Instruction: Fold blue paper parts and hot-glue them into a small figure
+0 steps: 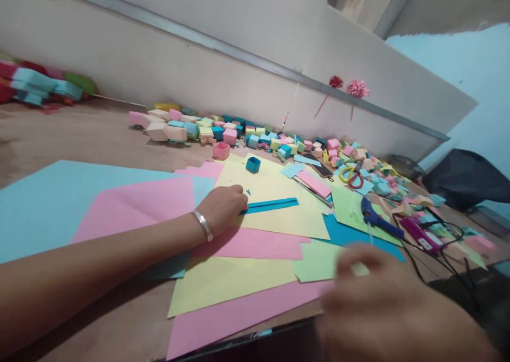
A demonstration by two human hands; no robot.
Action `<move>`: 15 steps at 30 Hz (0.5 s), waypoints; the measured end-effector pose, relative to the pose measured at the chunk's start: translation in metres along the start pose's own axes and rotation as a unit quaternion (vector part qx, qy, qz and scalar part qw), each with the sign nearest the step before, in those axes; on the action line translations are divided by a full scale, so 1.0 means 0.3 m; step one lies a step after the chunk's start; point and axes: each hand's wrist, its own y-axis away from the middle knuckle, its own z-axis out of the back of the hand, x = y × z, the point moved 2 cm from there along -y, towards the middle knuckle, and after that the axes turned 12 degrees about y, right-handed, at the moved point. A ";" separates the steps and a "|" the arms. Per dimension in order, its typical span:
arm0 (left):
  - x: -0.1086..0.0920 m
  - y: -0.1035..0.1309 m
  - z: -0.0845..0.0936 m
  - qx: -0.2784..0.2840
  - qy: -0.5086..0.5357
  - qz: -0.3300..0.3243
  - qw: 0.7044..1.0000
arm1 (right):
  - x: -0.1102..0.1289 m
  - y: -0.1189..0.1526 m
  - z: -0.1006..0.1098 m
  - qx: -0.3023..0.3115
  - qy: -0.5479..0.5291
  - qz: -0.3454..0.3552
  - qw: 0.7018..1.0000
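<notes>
Yellow sheet point(287, 225): lies flat in the middle, over other coloured sheets point(255, 243).
Right hand point(382, 303): at near right, fingers bent; it is blurred, so I cannot tell if it holds something.
Left hand point(223, 210): fingers closed, seeming to hold the left end of the blue strip point(274, 205).
Blue strip: on the yellow sheet; probably very light, bendable, easily creased; better to take it gently by its ends.
Blue ring point(253, 165): small, farther than the strip.
</notes>
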 end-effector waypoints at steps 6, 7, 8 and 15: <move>0.002 0.006 0.011 -0.023 -0.011 0.019 0.999 | -0.366 -0.429 -0.172 0.027 -0.086 -0.106 0.990; -0.002 0.008 0.015 -0.030 -0.022 0.015 0.999 | -0.399 -0.447 -0.215 0.073 -0.083 -0.136 0.985; -0.007 0.010 0.018 -0.037 -0.034 0.009 0.999 | -0.419 -0.454 -0.248 0.084 -0.080 -0.147 0.982; -0.018 0.018 0.016 -0.037 -0.083 0.018 0.996 | -0.432 -0.405 -0.321 0.104 -0.084 -0.145 0.980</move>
